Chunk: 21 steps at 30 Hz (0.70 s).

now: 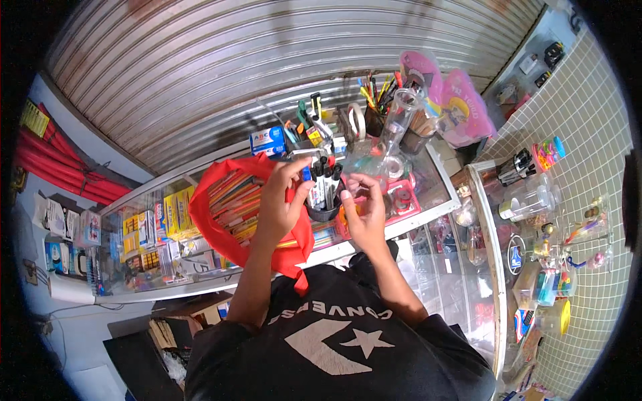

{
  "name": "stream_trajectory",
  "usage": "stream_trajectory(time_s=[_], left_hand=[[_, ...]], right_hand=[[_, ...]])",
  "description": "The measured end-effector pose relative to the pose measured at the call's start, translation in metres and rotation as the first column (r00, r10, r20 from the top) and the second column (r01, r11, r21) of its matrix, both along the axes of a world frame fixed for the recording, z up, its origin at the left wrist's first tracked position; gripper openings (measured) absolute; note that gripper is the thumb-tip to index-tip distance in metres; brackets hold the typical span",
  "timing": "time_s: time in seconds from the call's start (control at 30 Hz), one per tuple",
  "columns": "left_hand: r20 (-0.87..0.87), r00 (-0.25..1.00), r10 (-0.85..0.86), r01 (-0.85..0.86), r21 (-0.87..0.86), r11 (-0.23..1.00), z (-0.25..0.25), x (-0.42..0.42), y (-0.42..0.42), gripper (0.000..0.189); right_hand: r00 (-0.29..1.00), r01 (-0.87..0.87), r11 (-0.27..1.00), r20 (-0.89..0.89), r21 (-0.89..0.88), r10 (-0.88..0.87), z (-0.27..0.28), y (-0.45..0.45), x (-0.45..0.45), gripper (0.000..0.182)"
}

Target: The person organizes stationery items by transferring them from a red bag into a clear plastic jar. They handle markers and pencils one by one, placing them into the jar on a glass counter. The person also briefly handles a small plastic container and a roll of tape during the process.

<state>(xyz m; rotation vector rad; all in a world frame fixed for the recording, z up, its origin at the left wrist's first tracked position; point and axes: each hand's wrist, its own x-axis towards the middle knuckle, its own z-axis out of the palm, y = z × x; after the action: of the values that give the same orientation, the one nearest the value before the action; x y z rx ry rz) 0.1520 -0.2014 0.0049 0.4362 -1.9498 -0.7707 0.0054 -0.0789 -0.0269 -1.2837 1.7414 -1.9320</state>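
A dark pen cup [323, 214] packed with white-barrelled markers [326, 188] with dark caps stands near the front edge of a glass display counter. My left hand [286, 198] is at the cup's left, thumb and index finger on a blue-capped marker [307, 174]. To the cup's right, my right hand [363, 210] is raised with curled, parted fingers, and nothing shows in it. A red cloth bag [203, 200] lies on the glass at the left, partly behind my left forearm.
Behind the cup stand blue boxes [267, 142], a tape roll [357, 122], a clear plastic jar [398, 120] and holders of pens. A pink basket [405, 198] sits right of my right hand. A second glass case [481, 225] adjoins at the right; a metal roller shutter [281, 55] rises behind.
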Motion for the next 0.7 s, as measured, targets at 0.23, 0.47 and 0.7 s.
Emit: stream_trajectory(time_s=[0.23, 0.47, 0.7], left_hand=[[0.018, 0.999, 0.049, -0.048, -0.012, 0.999, -0.021, -0.007, 0.000, 0.047], [-0.058, 0.998, 0.031, -0.024, 0.111, 0.994, -0.037, -0.009, -0.002, 0.064], [-0.059, 0.996, 0.063, -0.052, 0.174, 0.983, -0.032, -0.003, 0.005, 0.061]], right_hand=[[0.998, 0.037, 0.996, -0.053, 0.083, -0.032, -0.004, 0.003, 0.001, 0.035], [0.979, 0.048, 0.999, -0.197, 0.021, -0.043, 0.004, 0.006, 0.003, 0.030], [0.975, 0.042, 0.998, -0.219, 0.036, -0.033, -0.008, 0.004, -0.001, 0.025]])
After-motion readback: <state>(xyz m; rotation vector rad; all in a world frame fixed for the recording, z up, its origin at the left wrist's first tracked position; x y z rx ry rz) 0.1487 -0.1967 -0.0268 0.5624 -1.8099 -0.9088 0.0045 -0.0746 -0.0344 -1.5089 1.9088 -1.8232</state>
